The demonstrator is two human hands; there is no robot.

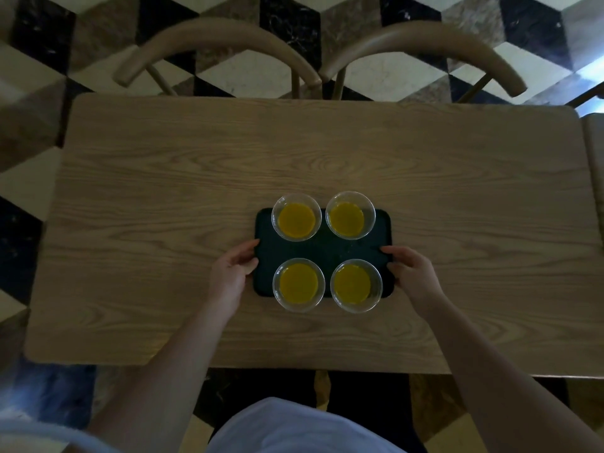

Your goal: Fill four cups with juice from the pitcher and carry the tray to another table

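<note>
1. Tray [323, 248]: a dark, rounded rectangle lying flat on the wooden tabletop [163, 191], near the person's edge and roughly centred. Its long axis appears to run away from the person.
2. Load: four clear cups stand on the tray in a two-by-two block, each holding orange juice: far left cup [296, 216], far right cup [350, 215], near left cup [298, 285], near right cup [356, 285]. The pitcher is not in view.
3. Left hand [230, 277]: set against the tray's left long edge, between the two cup rows. The fingers [243, 251] are curled at the rim; whether they clamp it cannot be told.
4. Right hand [413, 273]: set against the right long edge, opposite the left hand. Its fingers [392, 251] are curled at the rim likewise.
5. Key relation: the tray lies directly between the two hands, each equally near, so the load is balanced about the grip line.
6. Arm pose: both forearms reach forward and converge on the tray, wrists low over the tabletop.
7. Judgement: filling looks complete. Whether the tray is being lifted or set down cannot be told.
</note>
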